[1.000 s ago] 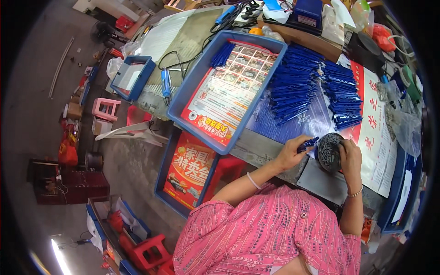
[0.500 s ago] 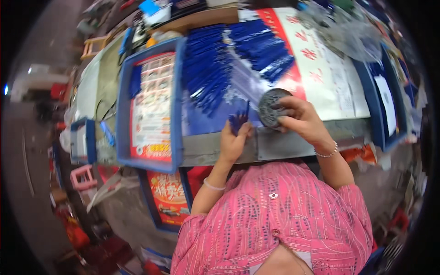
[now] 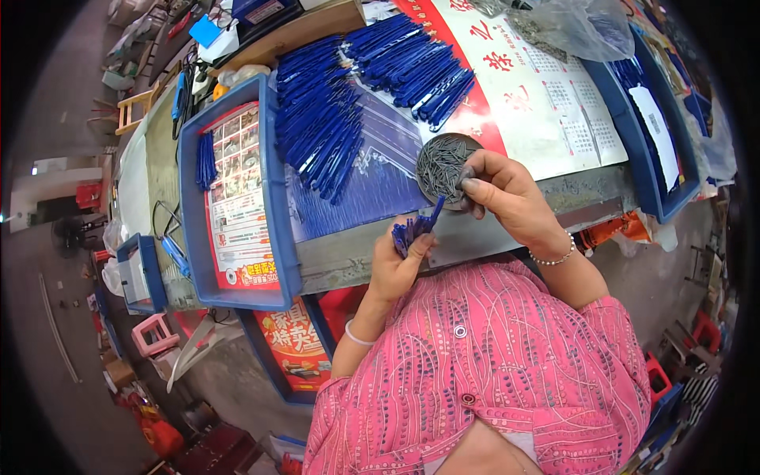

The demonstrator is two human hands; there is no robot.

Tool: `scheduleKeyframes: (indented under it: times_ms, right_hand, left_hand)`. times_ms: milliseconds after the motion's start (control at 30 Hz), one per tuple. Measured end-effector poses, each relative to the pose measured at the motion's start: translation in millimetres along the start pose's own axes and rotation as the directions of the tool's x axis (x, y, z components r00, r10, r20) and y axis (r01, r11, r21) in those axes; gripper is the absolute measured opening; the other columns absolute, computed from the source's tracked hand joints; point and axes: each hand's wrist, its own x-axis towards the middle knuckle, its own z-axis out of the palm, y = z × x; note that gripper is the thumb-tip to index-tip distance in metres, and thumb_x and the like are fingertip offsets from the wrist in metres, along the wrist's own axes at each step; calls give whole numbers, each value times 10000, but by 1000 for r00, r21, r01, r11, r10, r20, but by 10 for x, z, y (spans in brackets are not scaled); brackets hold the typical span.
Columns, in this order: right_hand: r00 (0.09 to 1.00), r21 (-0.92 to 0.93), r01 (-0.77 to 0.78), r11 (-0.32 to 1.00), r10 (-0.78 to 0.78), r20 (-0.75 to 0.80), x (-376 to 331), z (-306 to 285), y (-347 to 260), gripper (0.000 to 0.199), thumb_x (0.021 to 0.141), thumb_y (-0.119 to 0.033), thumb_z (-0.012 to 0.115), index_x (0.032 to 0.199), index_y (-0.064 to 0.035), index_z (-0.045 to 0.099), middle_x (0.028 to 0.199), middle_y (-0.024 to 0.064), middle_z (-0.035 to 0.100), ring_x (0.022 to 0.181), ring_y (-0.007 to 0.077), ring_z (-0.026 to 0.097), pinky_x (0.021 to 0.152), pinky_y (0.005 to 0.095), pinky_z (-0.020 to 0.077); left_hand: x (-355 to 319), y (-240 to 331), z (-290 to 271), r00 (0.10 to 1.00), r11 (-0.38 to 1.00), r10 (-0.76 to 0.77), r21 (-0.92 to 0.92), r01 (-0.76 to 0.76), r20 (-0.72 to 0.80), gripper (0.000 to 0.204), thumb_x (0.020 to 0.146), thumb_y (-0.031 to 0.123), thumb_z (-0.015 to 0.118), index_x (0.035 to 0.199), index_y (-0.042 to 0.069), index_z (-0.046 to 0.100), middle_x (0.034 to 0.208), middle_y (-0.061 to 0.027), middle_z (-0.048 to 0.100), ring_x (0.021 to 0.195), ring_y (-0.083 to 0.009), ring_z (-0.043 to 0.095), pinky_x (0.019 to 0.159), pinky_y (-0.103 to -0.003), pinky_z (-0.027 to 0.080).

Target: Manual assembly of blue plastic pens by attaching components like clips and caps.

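My left hand [image 3: 394, 266] is closed around a small bundle of thin blue plastic sticks [image 3: 412, 233]. One stick leans up past the thumb, toward the dish. My right hand [image 3: 513, 204] is in a pinch at the near right edge of a round dark dish [image 3: 421, 150]; whatever its fingertips hold is too small to name. Many short, thin grey metal pins [image 3: 440, 168] fill the dish. Beyond it, two fanned piles of similar blue sticks, a left pile [image 3: 321, 119] and a right pile [image 3: 412, 67], lie on the table.
To the left stands a blue plastic tray [image 3: 285, 198] lined with printed paper, a few blue sticks [image 3: 206, 161] inside. Another blue tray [image 3: 645, 186] is on the right, a clear plastic bag [image 3: 582, 32] behind it. A printed calendar sheet [image 3: 546, 119] covers the table's right part.
The view has turned slightly, so the table things sit further left. My right fingers have shifted from over the dish to its near edge. My left hand keeps its bundle.
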Motion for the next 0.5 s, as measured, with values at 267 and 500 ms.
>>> scheduleKeyframes:
  times_ms: [267,500]
  right_hand:
    - [999,26,-32,999,31,19,4,88,-32,89,923,-127,565,940,-52,519,753,25,590,619,55,542,535,175,418]
    - [999,-2,-33,999,33,-7,3,119,-22,106,924,-145,568,936,-57,513,738,6,575,615,50,545,526,174,418]
  left_hand:
    - [-28,7,-24,998,996,34,84,-39,58,164,908,142,603,979,0,565,736,-42,633,600,-89,572,569,-231,468]
    - [-42,-19,-47,996,993,36,110,-45,79,177,902,149,613,982,-3,572,723,-41,635,603,-91,577,566,-229,459]
